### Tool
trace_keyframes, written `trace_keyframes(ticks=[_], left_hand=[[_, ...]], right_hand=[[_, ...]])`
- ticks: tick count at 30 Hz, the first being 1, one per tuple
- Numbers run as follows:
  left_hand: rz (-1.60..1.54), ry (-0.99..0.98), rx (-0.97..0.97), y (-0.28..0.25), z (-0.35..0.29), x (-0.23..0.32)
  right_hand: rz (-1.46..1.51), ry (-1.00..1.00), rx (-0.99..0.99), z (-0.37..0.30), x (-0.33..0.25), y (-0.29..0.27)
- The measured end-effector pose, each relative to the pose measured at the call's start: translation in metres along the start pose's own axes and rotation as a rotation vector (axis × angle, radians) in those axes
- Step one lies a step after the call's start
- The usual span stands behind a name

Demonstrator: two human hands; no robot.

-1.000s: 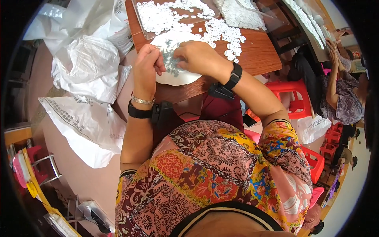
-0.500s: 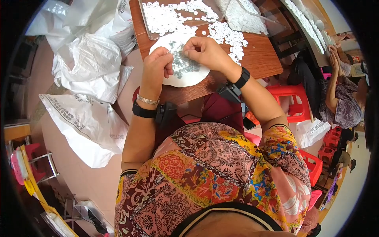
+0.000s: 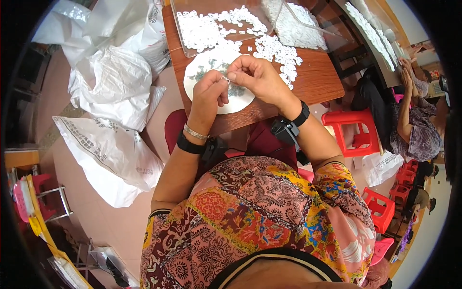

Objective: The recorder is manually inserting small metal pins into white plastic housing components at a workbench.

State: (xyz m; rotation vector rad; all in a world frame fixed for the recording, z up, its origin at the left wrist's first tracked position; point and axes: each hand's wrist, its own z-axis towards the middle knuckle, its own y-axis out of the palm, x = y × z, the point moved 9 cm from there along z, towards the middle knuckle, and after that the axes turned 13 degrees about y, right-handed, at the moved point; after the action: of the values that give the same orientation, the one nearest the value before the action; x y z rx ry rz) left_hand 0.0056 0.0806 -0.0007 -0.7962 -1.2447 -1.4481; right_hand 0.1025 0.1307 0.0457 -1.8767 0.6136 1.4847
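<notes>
My left hand is closed, pinching a small white ring-like piece at its fingertips. Against that piece my right hand holds its thumb and forefinger pressed together; what they grip is too small to make out. Both hands are over a white round sheet or shallow dish on the brown table. Small grey-green pieces lie scattered on it, partly hidden by my hands. Just beyond, many small white plastic pieces are spread over the table.
A clear tray with more white pieces stands at the table's far side, next to a clear box full of them. White sacks crowd the floor on the left. To the right are a red stool and a seated person.
My hands have come together, the left moving right and slightly nearer, the right slightly nearer. The white piece now shows between the fingertips. The whole view has shifted a little.
</notes>
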Motion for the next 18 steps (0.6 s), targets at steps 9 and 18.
trace_keyframes(ticks=[9, 18], left_hand=[[0.1, 0.096, 0.049, 0.004, -0.002, 0.014], [0.224, 0.104, 0.059, 0.003, -0.003, 0.021]], right_hand=[[0.153, 0.026, 0.018, -0.001, 0.001, -0.005], [0.099, -0.004, 0.006, -0.003, 0.0, 0.0]])
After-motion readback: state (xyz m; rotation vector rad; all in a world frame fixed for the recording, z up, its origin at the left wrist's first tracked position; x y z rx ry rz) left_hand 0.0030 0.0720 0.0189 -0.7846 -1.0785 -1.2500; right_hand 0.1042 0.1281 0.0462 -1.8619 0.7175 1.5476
